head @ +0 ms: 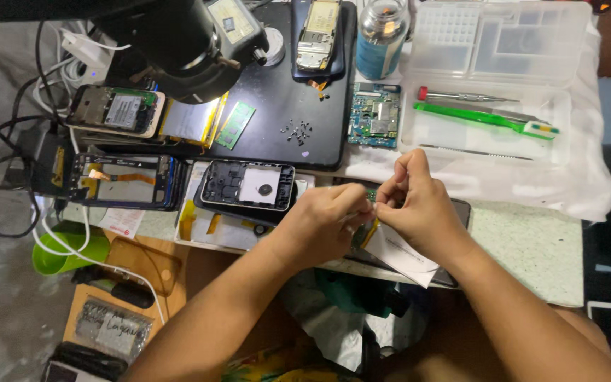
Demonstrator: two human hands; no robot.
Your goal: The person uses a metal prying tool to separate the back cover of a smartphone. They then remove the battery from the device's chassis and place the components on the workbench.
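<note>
At the worktop's (pixel 532 247) front edge | my left grip (pixel 323 223) and right grip (pixel 415 205) pinch a small green part (pixel 370 194) between fingertips, over a white paper slip (pixel 404 255) | open phone shell (pixel 247 185) just left

one head camera looks steeply down, close over the worktable (pixel 532 247).

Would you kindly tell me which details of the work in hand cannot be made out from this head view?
- Small green part pinched between the left hand and right hand: mostly hidden by the fingers; kind unclear.
- Dark flat device under the hands: covered by the right hand and a white paper.
- Small screws on the black mat: too small to count.
- Black microscope: cut off by the top edge.
</note>
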